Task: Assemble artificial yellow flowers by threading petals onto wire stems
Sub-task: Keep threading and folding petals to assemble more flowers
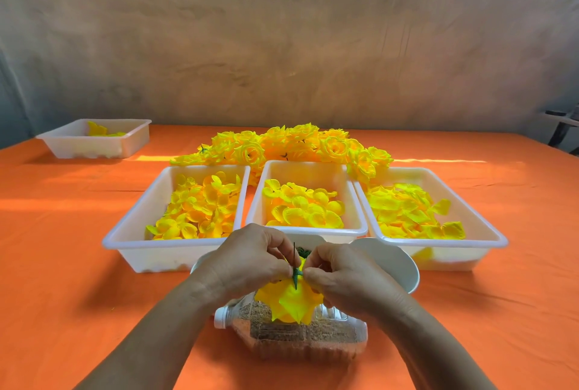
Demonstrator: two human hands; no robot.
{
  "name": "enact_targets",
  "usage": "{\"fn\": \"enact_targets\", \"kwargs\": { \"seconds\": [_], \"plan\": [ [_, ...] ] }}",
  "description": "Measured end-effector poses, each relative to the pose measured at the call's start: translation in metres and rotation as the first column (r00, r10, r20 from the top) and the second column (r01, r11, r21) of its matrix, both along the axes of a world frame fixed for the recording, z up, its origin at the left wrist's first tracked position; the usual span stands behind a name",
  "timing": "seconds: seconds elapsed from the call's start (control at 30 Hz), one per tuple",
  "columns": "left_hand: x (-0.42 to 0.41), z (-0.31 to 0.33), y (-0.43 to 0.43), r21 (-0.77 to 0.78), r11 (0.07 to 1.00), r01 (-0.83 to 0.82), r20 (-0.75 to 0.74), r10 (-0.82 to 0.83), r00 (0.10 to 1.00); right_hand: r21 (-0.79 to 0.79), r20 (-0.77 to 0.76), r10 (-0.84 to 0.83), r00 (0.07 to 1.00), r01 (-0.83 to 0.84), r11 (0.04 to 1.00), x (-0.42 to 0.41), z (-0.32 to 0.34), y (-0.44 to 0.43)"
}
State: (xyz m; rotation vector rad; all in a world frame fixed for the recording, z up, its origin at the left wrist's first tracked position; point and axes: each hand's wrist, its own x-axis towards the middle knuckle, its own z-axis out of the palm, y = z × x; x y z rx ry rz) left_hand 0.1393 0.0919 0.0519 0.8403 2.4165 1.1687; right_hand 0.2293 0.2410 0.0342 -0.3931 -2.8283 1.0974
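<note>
Pinching the green wire stem point(294, 256) with left grip point(247, 259) and right grip point(347, 278), both curled onto it. Held upright near, over a bottle point(300, 335) lying on the orange surface point(62, 264), yellow petals point(289, 303) threaded beneath the pinch.

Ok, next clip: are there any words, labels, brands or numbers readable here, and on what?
None can be read.
The clear plastic bottle lying on the orange cloth has dark patches on its side, too blurred to tell whether they are print.
The white trays show no text.
</note>
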Motion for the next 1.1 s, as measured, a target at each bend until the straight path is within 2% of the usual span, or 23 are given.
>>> {"fn": "enact_targets", "kwargs": {
  "seconds": [0.33, 0.7, 0.9, 1.1],
  "plan": [
    [-0.003, 0.003, 0.003, -0.075, 0.995, 0.066, -0.156, -0.077, 0.985, -0.209, 0.22, 0.039, 0.975, 0.008, 0.978, -0.012, 0.01, 0.005],
    [-0.016, -0.009, -0.001, 0.001, 0.986, 0.167, 0.024, -0.167, 0.986, -0.126, 0.294, 0.016, 0.956, 0.022, 0.992, -0.024, 0.008, 0.002],
    [-0.022, -0.017, -0.002, 0.05, 0.98, 0.192, 0.103, -0.196, 0.975, -0.147, 0.332, 0.009, 0.943, 0.043, 0.988, -0.031, 0.011, -0.001],
    [-0.016, -0.012, -0.007, 0.053, 0.972, 0.229, 0.16, -0.234, 0.959, -0.046, 0.26, 0.095, 0.961, -0.086, 0.995, -0.008, 0.029, 0.003]
  ]
}}
